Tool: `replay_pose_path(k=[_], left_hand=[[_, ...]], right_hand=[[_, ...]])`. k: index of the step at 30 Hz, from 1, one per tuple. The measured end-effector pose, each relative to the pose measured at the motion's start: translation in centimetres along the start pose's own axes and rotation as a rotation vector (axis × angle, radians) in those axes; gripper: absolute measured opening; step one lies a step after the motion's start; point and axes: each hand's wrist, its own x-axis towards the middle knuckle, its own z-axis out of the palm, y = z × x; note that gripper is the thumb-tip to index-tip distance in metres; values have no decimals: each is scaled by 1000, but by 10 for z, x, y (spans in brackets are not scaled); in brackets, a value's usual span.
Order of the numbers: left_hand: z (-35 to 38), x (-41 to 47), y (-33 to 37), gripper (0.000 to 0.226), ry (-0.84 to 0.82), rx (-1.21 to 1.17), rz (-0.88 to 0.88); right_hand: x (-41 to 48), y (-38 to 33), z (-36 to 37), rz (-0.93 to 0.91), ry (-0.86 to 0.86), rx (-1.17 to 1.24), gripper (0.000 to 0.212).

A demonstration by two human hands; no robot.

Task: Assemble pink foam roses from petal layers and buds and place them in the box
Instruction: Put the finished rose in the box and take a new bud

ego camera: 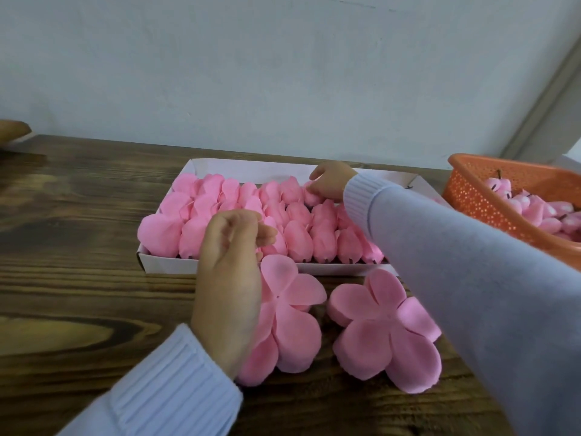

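A white cardboard box [176, 265] on the wooden table holds rows of several pink foam roses [295, 237]. My right hand [330, 184] reaches to the box's back row and grips a pink rose [312, 195] there. My left hand [229, 272] hovers over the box's front edge with fingers loosely curled, holding nothing. Two stacks of pink petal layers lie in front of the box, one [289, 319] partly under my left hand, the other [386, 328] to its right. An orange basket [481, 196] at the right holds pink buds [534, 209].
A pale wall rises right behind the table [78, 247]. At the far left edge a tan object [12, 130] pokes into view. The right end of the box's back row has an unfilled gap near the wall side.
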Motion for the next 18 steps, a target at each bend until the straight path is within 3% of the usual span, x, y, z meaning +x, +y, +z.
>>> replay_pose_path(k=[8, 12, 18], left_hand=[[-1, 0, 1, 21, -19, 12, 14], [-5, 2, 4, 33, -7, 8, 59], [-3, 1, 6, 25, -17, -24, 80]], right_hand=[[2, 7, 1, -75, 57, -34, 35], [4, 12, -22, -48, 273, 35, 39], [-12, 55, -82, -28, 527, 129, 22]])
